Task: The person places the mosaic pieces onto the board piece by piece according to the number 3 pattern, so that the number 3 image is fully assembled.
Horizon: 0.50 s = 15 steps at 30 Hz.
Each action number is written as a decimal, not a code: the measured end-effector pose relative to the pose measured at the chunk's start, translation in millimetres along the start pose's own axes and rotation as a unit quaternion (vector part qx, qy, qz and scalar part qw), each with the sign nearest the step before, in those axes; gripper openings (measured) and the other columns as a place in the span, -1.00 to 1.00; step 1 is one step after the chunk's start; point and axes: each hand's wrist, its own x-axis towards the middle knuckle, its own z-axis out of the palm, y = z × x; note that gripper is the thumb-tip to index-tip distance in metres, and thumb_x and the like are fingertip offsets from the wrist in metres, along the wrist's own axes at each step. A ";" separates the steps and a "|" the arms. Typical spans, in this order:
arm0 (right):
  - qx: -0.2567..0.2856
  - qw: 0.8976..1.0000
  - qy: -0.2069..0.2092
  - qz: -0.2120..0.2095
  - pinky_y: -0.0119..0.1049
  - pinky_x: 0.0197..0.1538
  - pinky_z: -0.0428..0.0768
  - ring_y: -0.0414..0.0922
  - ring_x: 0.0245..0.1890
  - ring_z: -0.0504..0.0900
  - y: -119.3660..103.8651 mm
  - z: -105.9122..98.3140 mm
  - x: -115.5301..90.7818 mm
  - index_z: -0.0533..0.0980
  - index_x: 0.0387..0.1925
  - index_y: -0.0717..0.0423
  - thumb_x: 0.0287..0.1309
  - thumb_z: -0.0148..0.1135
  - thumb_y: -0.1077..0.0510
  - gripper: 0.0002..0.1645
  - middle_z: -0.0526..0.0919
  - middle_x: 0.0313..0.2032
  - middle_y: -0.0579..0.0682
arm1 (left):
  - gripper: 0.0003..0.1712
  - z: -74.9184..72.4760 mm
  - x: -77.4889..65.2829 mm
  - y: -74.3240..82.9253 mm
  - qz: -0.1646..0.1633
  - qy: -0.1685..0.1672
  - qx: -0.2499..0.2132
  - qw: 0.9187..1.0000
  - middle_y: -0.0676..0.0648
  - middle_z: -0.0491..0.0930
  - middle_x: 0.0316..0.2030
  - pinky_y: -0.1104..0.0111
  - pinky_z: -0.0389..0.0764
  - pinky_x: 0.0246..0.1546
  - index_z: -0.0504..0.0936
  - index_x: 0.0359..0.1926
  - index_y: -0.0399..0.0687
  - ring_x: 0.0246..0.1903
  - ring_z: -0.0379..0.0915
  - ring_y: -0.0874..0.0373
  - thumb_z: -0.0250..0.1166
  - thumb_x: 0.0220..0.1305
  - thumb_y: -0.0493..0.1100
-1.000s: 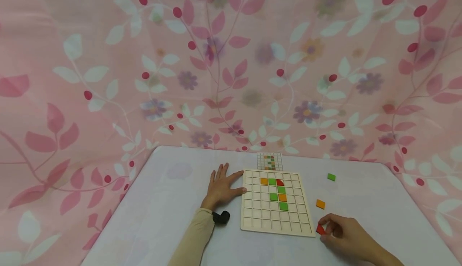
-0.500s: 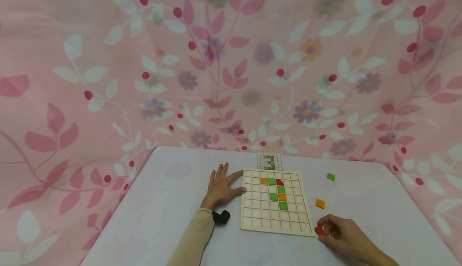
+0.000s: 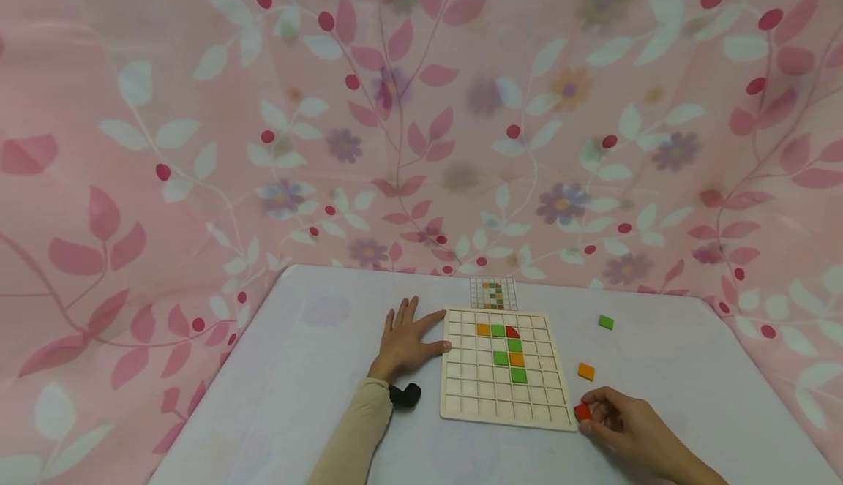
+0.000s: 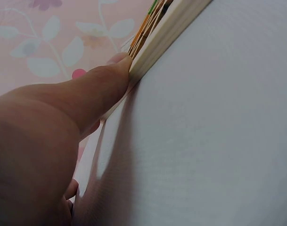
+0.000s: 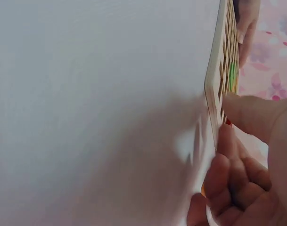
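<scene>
My right hand (image 3: 628, 426) pinches a small red tile (image 3: 582, 412) between thumb and fingertips, just off the near right corner of a pale wooden grid board (image 3: 474, 391). In the right wrist view, the hand's thumb (image 5: 249, 113) overlaps the board's edge and the tile is mostly hidden. Fingers spread, my left hand (image 3: 407, 342) lies on the table, its thumb and index fingertip at the board's left edge. The left wrist view has that thumb (image 4: 98, 87) against the board's side (image 4: 164, 44). Several green, orange and red tiles fill squares of the board's grid.
A loose orange tile (image 3: 586, 371) and a green tile (image 3: 606, 322) lie right of the board on the white table (image 3: 316, 353). Behind the board is a small card (image 3: 492, 293) printed with a coloured grid. A pink floral cloth (image 3: 421, 141) hangs at the back.
My right hand has shifted slightly left and away from me with the red tile, which has turned between the fingers. The left hand and the board have stayed put.
</scene>
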 end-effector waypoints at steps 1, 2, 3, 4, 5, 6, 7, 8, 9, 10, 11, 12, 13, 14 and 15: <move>0.001 1.000 0.007 -0.005 -0.46 -0.40 0.53 -0.41 -0.44 0.45 -0.5 1.0 0.5 0.62 0.00 0.23 0.25 0.54 0.07 -0.58 0.59 -0.39 -0.17 | -0.19 0.3 -0.1 -0.2 0.000 0.000 0.000 1.000 -0.28 -0.05 0.69 -0.29 -0.22 0.62 0.46 0.53 0.34 0.69 -0.26 -0.28 0.37 0.33 0.37; 0.000 1.000 0.018 -0.011 -0.46 -0.41 0.53 -0.42 -0.45 0.45 -0.9 2.1 1.6 0.62 -0.01 0.22 0.25 0.54 0.09 -0.60 0.58 -0.40 -0.19 | -0.19 1.0 0.1 -0.9 0.001 0.000 0.000 1.000 -0.28 -0.05 0.69 -0.29 -0.22 0.62 0.46 0.53 0.33 0.69 -0.25 -0.28 0.37 0.33 0.37; 0.000 0.999 0.030 -0.020 -0.46 -0.43 0.52 -0.42 -0.46 0.45 -1.2 3.3 2.9 0.62 -0.01 0.22 0.25 0.54 0.10 -0.61 0.57 -0.41 -0.20 | -0.19 0.8 -0.1 -0.7 0.001 0.000 0.000 1.000 -0.28 -0.05 0.69 -0.28 -0.22 0.62 0.46 0.53 0.34 0.69 -0.26 -0.28 0.37 0.33 0.38; 0.000 0.999 0.046 -0.030 -0.46 -0.44 0.51 -0.42 -0.47 0.45 -1.8 5.1 4.3 0.63 -0.03 0.21 0.24 0.54 0.12 -0.63 0.56 -0.43 -0.22 | -0.19 0.7 0.0 -0.9 0.001 0.000 0.000 1.000 -0.28 -0.05 0.69 -0.28 -0.22 0.62 0.46 0.53 0.34 0.69 -0.25 -0.28 0.37 0.33 0.38; -0.001 0.998 0.060 -0.035 -0.46 -0.45 0.50 -0.42 -0.48 0.44 -2.7 6.8 5.9 0.63 -0.04 0.20 0.22 0.55 0.14 -0.65 0.55 -0.44 -0.24 | -0.19 0.4 0.0 -0.8 0.001 0.000 0.000 1.000 -0.27 -0.05 0.69 -0.28 -0.23 0.63 0.45 0.54 0.35 0.69 -0.26 -0.28 0.36 0.33 0.38; -0.001 0.996 0.074 -0.040 -0.47 -0.47 0.49 -0.42 -0.49 0.44 -3.5 8.4 7.5 0.63 -0.06 0.19 0.21 0.56 0.15 -0.65 0.54 -0.46 -0.25 | -0.19 0.0 0.0 -0.6 0.000 -0.001 0.000 1.000 -0.27 -0.06 0.69 -0.27 -0.23 0.63 0.45 0.54 0.36 0.70 -0.27 -0.27 0.35 0.34 0.39; -0.001 0.995 0.088 -0.045 -0.47 -0.48 0.48 -0.42 -0.50 0.44 -4.7 10.0 8.7 0.64 -0.07 0.19 0.18 0.58 0.16 -0.66 0.53 -0.47 -0.26 | -0.19 0.0 0.1 -0.7 0.000 -0.001 0.000 1.000 -0.27 -0.06 0.69 -0.27 -0.23 0.63 0.44 0.54 0.37 0.70 -0.27 -0.27 0.35 0.34 0.39; -0.002 0.994 0.099 -0.046 -0.47 -0.48 0.47 -0.42 -0.51 0.43 -6.0 11.5 10.2 0.65 -0.09 0.17 0.16 0.59 0.17 -0.66 0.51 -0.49 -0.27 | -0.18 0.5 0.4 -1.1 0.001 0.000 0.001 1.000 -0.27 -0.06 0.69 -0.27 -0.23 0.63 0.45 0.54 0.36 0.70 -0.27 -0.27 0.35 0.33 0.39; -0.004 0.993 0.108 -0.047 -0.47 -0.49 0.46 -0.42 -0.52 0.42 -7.4 12.9 11.4 0.65 -0.10 0.16 0.15 0.60 0.17 -0.66 0.51 -0.50 -0.28 | -0.18 0.1 0.3 -0.8 0.001 0.000 0.000 1.000 -0.27 -0.06 0.69 -0.27 -0.23 0.63 0.44 0.54 0.37 0.70 -0.27 -0.27 0.35 0.33 0.39; -0.006 0.992 0.115 -0.045 -0.47 -0.49 0.45 -0.42 -0.53 0.41 -9.0 14.3 12.3 0.66 -0.11 0.15 0.13 0.61 0.18 -0.66 0.50 -0.51 -0.28 | -0.19 0.5 0.5 -1.0 0.000 0.000 -0.001 1.000 -0.27 -0.06 0.69 -0.27 -0.24 0.63 0.45 0.54 0.37 0.70 -0.28 -0.27 0.35 0.33 0.39; -0.009 0.992 0.117 -0.043 -0.47 -0.49 0.44 -0.42 -0.53 0.40 -10.5 15.0 13.2 0.66 -0.11 0.14 0.12 0.62 0.17 -0.66 0.50 -0.51 -0.29 | -0.18 0.9 0.7 -1.3 0.000 0.000 -0.002 1.000 -0.26 -0.06 0.69 -0.27 -0.24 0.63 0.45 0.54 0.38 0.70 -0.28 -0.26 0.35 0.33 0.39; -0.011 0.992 0.120 -0.042 -0.47 -0.49 0.44 -0.42 -0.54 0.40 -11.7 15.8 14.0 0.66 -0.12 0.13 0.11 0.63 0.16 -0.65 0.49 -0.52 -0.29 | -0.18 1.3 0.8 -1.5 0.000 0.000 -0.002 1.000 -0.26 -0.06 0.70 -0.27 -0.24 0.63 0.45 0.54 0.38 0.70 -0.28 -0.26 0.36 0.33 0.39; -0.012 0.992 0.121 -0.039 -0.46 -0.49 0.43 -0.42 -0.54 0.39 -13.1 16.7 14.9 0.67 -0.12 0.12 0.10 0.64 0.15 -0.65 0.49 -0.53 -0.29 | -0.18 1.8 0.9 -1.9 -0.001 -0.001 -0.003 1.000 -0.26 -0.07 0.70 -0.27 -0.24 0.63 0.44 0.54 0.38 0.70 -0.28 -0.26 0.36 0.33 0.39; -0.011 0.992 0.120 -0.032 -0.47 -0.49 0.43 -0.42 -0.55 0.39 -14.5 17.5 15.8 0.67 -0.12 0.12 0.09 0.65 0.13 -0.64 0.49 -0.53 -0.29 | -0.18 2.2 1.1 -2.2 -0.001 -0.001 -0.002 1.000 -0.26 -0.07 0.70 -0.26 -0.25 0.64 0.44 0.54 0.38 0.70 -0.29 -0.26 0.35 0.33 0.40; -0.008 0.993 0.117 -0.027 -0.46 -0.49 0.43 -0.42 -0.55 0.39 -15.7 18.5 16.8 0.67 -0.12 0.12 0.09 0.65 0.12 -0.63 0.49 -0.54 -0.29 | -0.18 2.1 0.9 -2.2 -0.002 -0.003 -0.003 1.000 -0.25 -0.08 0.70 -0.25 -0.26 0.64 0.44 0.54 0.39 0.70 -0.30 -0.25 0.35 0.33 0.40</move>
